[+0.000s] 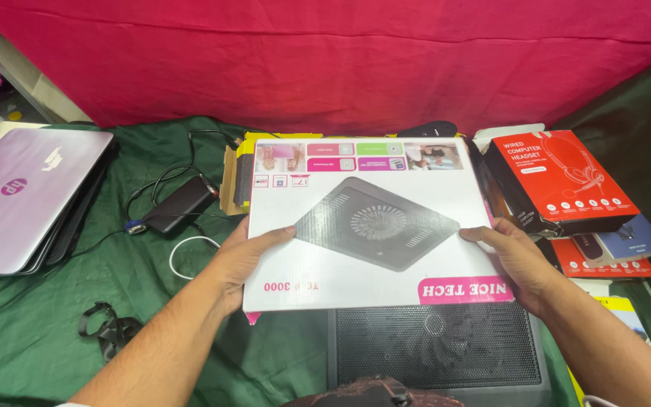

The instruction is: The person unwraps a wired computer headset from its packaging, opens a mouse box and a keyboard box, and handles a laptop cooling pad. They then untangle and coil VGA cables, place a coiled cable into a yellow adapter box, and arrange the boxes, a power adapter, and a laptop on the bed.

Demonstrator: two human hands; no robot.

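My left hand grips the left edge of the flat white box with the thumb laid over its top face, and my right hand clamps the right edge the same way, so I hold the box level between them above the green cloth. Just under its near edge lies a black mesh cooling pad. Further out, a black power brick and silver laptop sit left, and a red-and-black headset box right.
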